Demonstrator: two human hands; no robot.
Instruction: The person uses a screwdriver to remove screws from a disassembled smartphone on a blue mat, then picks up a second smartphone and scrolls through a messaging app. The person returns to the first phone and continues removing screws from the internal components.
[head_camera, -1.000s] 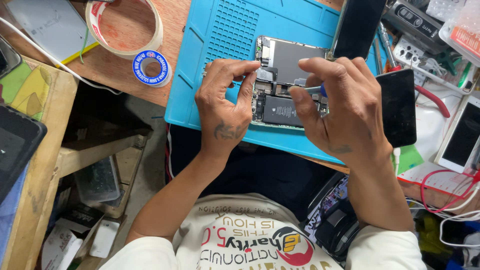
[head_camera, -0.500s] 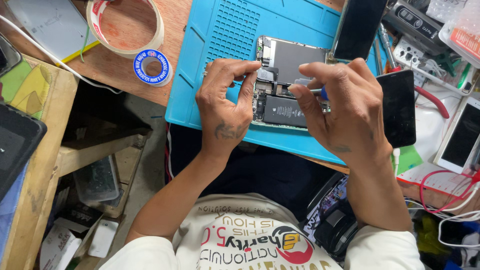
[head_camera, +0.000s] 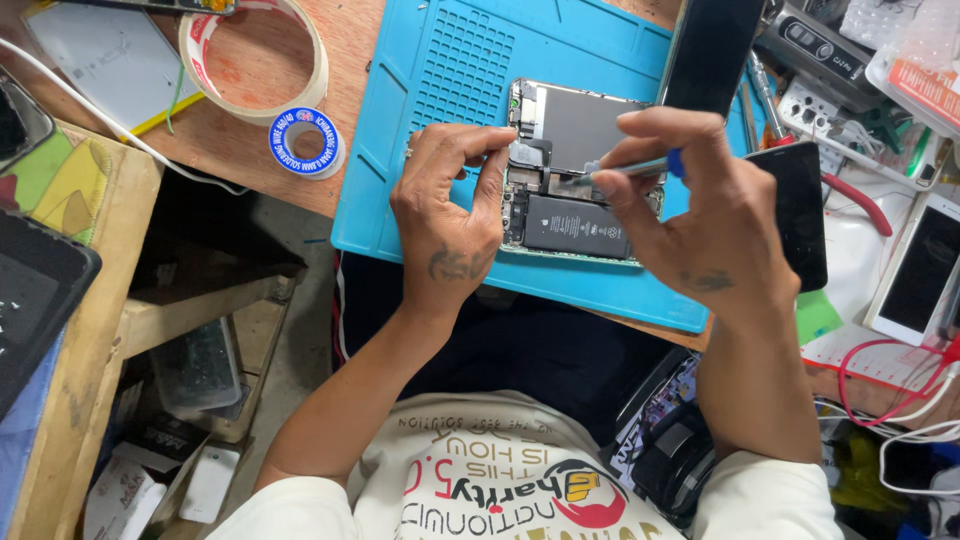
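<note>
An opened phone (head_camera: 575, 170) lies on a blue work mat (head_camera: 440, 90), its black battery (head_camera: 578, 225) and metal shield exposed. My left hand (head_camera: 450, 215) rests on the phone's left edge, thumb and forefinger pinching at a small part near its top left. My right hand (head_camera: 695, 215) grips a thin screwdriver (head_camera: 630, 168) with a blue cap, its tip pointing left onto the phone's middle.
A roll of tape (head_camera: 255, 60) and a small blue-labelled spool (head_camera: 305, 142) lie on the wooden bench left of the mat. Dark phones (head_camera: 800, 210), a white phone (head_camera: 915, 270), red cables (head_camera: 880, 360) and tools crowd the right side. A wooden shelf (head_camera: 80, 330) stands at left.
Both hands stay on the phone; the screwdriver tip has shifted slightly over the phone's middle. Nothing else moved.
</note>
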